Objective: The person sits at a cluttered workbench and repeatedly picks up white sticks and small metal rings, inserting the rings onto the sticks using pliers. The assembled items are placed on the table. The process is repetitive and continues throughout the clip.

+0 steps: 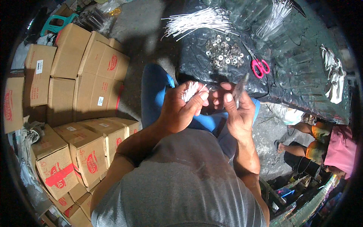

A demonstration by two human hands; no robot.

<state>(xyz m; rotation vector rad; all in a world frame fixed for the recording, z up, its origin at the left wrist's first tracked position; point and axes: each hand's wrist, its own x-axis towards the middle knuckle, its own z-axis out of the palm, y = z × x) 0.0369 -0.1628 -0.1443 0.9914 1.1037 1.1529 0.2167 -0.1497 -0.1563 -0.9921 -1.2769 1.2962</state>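
Note:
My left hand (179, 108) is closed round a bundle of thin white wicks (190, 90), with their ends showing above the fist. Its thumb and fingertip pinch a single strand at the side facing my other hand. Just to the right, my right hand (239, 113) grips a grey metal tool with a narrow tip, which looks like pliers (239, 90); the thumb lies along it and part is hidden in the palm. Beyond both hands, small round metal wick tabs (223, 53) lie in a heap on a black plastic-covered table (189, 62).
Loose white wicks (198, 22) lie at the table's far edge, another bunch (276, 19) farther right. Pink-handled scissors (259, 68) rest beside the tabs. White gloves (332, 75) lie at right. Cardboard boxes (100, 75) are stacked on my left. Another person (321, 147) is at the right.

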